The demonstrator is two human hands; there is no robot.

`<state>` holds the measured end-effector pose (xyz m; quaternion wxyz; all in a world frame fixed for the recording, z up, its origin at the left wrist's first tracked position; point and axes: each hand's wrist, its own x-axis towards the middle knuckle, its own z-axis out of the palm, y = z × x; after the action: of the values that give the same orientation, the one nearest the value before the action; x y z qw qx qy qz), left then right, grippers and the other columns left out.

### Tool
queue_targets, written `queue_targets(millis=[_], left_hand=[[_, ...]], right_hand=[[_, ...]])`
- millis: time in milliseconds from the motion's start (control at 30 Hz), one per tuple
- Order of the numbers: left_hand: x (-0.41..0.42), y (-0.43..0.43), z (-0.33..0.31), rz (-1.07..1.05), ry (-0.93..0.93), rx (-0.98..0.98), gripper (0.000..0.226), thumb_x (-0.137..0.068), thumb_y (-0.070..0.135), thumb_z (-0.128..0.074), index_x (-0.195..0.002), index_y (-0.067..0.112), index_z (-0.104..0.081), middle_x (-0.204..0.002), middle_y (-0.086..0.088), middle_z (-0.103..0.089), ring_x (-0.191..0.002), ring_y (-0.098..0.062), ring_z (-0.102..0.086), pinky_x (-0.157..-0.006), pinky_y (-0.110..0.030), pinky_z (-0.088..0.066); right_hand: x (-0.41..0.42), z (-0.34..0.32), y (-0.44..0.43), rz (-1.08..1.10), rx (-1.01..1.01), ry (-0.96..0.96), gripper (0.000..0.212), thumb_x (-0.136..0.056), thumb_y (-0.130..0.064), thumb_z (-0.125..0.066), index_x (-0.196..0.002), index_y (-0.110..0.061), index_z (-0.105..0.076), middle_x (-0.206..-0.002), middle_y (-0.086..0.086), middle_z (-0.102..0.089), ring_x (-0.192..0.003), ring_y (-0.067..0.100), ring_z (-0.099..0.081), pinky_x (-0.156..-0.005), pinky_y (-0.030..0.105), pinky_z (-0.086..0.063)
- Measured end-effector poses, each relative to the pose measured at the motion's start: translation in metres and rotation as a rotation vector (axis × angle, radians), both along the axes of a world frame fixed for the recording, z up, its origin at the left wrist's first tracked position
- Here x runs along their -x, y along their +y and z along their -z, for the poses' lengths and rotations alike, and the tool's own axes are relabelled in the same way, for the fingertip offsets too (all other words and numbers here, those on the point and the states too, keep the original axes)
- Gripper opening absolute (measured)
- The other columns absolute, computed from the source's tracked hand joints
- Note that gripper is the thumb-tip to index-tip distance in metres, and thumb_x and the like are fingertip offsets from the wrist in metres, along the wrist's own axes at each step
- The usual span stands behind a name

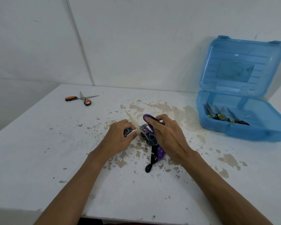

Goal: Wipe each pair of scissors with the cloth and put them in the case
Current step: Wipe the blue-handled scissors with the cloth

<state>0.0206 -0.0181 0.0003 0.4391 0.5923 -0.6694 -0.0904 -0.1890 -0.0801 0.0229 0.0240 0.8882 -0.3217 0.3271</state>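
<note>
Wiping a grey-handled pair of scissors (137,125) at the middle of a stained tabletop (55,151); probably running the most risk from the blades, spread in a V with the long one pointing up and away, bare; likely nicking the fingers of the right hand (167,135) should the purple cloth (161,151) slide off the edge, or should the blades snap together under a squeeze from the left hand (120,135); possibly also snagging the cloth's dangling dark tail on the second handle and dragging the fabric off the metal. Gripping one handle loop with the left hand, fingers curled round it; pinching the cloth over the other blade with the right hand, fingers folded over the fabric; holding the scissors directly between the two hands, pivot just beside the left thumb, second handle lying by the edge of the right palm. Showing also an orange-handled pair (82,99) lying open at the far left, well apart from both hands and not yet wiped; showing at the far right a blue case (234,130), lid up, already containing several green-handled pairs (224,116).
</note>
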Motion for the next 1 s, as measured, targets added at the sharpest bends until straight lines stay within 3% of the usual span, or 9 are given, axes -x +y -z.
queue_targets(millis=[67, 133, 300, 467, 533, 667, 833, 900, 1000], left_hand=[[-0.002, 0.001, 0.000, -0.006, 0.021, 0.004, 0.016, -0.090, 0.030, -0.078, -0.079, 0.020, -0.072, -0.074, 0.001, -0.063, -0.065, -0.016, -0.056, -0.057, -0.025, -0.039], [-0.003, 0.001, -0.001, 0.001, 0.040, 0.001, 0.017, -0.090, 0.030, -0.078, -0.081, 0.017, -0.074, -0.075, -0.001, -0.064, -0.066, -0.018, -0.057, -0.059, -0.031, -0.042], [0.001, 0.002, 0.000, 0.031, 0.031, 0.002, 0.015, -0.089, 0.028, -0.079, -0.083, 0.015, -0.075, -0.078, 0.001, -0.066, -0.068, -0.013, -0.059, -0.061, -0.028, -0.045], [0.004, 0.002, 0.000, 0.060, 0.026, 0.025, 0.016, -0.088, 0.030, -0.078, -0.085, 0.014, -0.075, -0.079, 0.001, -0.067, -0.068, -0.013, -0.060, -0.060, -0.030, -0.047], [0.004, 0.003, -0.001, 0.067, 0.019, 0.032, 0.015, -0.088, 0.029, -0.079, -0.085, 0.015, -0.075, -0.078, 0.002, -0.066, -0.068, -0.014, -0.060, -0.058, -0.025, -0.045], [0.005, 0.004, -0.004, 0.060, 0.005, 0.033, 0.015, -0.087, 0.025, -0.081, -0.083, 0.011, -0.075, -0.077, 0.005, -0.066, -0.072, -0.013, -0.061, -0.060, -0.012, -0.040], [0.005, 0.003, -0.002, 0.078, 0.005, -0.020, 0.013, -0.088, 0.027, -0.079, -0.082, 0.016, -0.075, -0.076, 0.006, -0.065, -0.070, -0.012, -0.060, -0.058, -0.014, -0.040], [0.005, 0.003, -0.003, 0.074, -0.002, -0.026, 0.014, -0.089, 0.028, -0.079, -0.082, 0.016, -0.075, -0.076, 0.005, -0.065, -0.071, -0.015, -0.059, -0.058, -0.018, -0.041], [0.005, 0.002, -0.002, 0.069, -0.021, -0.007, 0.014, -0.089, 0.025, -0.079, -0.082, 0.014, -0.075, -0.076, 0.002, -0.065, -0.068, -0.016, -0.059, -0.059, -0.025, -0.044]], right_hand=[[0.000, -0.004, -0.001, 0.009, -0.096, -0.088, 0.035, -0.104, -0.027, -0.050, -0.137, -0.020, -0.059, -0.103, 0.001, -0.062, -0.081, 0.019, -0.056, -0.072, 0.035, -0.046], [0.002, -0.007, -0.004, -0.008, -0.201, -0.223, 0.033, -0.105, -0.025, -0.049, -0.134, -0.019, -0.061, -0.102, -0.005, -0.061, -0.085, 0.011, -0.056, -0.077, 0.035, -0.049], [0.004, -0.016, -0.001, 0.103, -0.326, -0.487, 0.037, -0.089, -0.023, -0.076, -0.118, -0.021, -0.052, -0.096, -0.014, -0.060, -0.082, -0.001, -0.060, -0.073, 0.014, -0.052], [-0.015, -0.002, 0.016, -0.088, -0.046, -0.205, 0.014, -0.096, -0.017, -0.065, -0.106, -0.011, -0.073, -0.095, 0.001, -0.067, -0.079, 0.014, -0.060, -0.070, 0.026, -0.052], [-0.016, 0.004, 0.013, -0.091, 0.014, -0.135, 0.017, -0.097, -0.019, -0.061, -0.099, -0.010, -0.075, -0.090, 0.002, -0.065, -0.074, 0.016, -0.058, -0.064, 0.023, -0.044], [-0.003, -0.002, -0.004, 0.047, -0.108, -0.202, 0.010, -0.094, -0.015, -0.068, -0.100, -0.009, -0.075, -0.088, -0.002, -0.059, -0.070, 0.011, -0.054, -0.061, 0.025, -0.046], [0.018, -0.006, -0.028, 0.240, -0.197, -0.369, 0.011, -0.092, -0.019, -0.071, -0.100, -0.013, -0.075, -0.089, -0.002, -0.064, -0.075, 0.008, -0.054, -0.072, 0.030, -0.051], [0.016, -0.010, -0.018, 0.179, -0.166, -0.416, 0.012, -0.091, -0.017, -0.072, -0.102, -0.012, -0.075, -0.088, -0.002, -0.065, -0.074, 0.008, -0.055, -0.070, 0.024, -0.050], [-0.004, -0.006, 0.005, -0.001, -0.149, -0.303, 0.013, -0.092, -0.018, -0.072, -0.103, -0.012, -0.076, -0.087, -0.003, -0.064, -0.070, 0.011, -0.057, -0.063, 0.025, -0.050]])
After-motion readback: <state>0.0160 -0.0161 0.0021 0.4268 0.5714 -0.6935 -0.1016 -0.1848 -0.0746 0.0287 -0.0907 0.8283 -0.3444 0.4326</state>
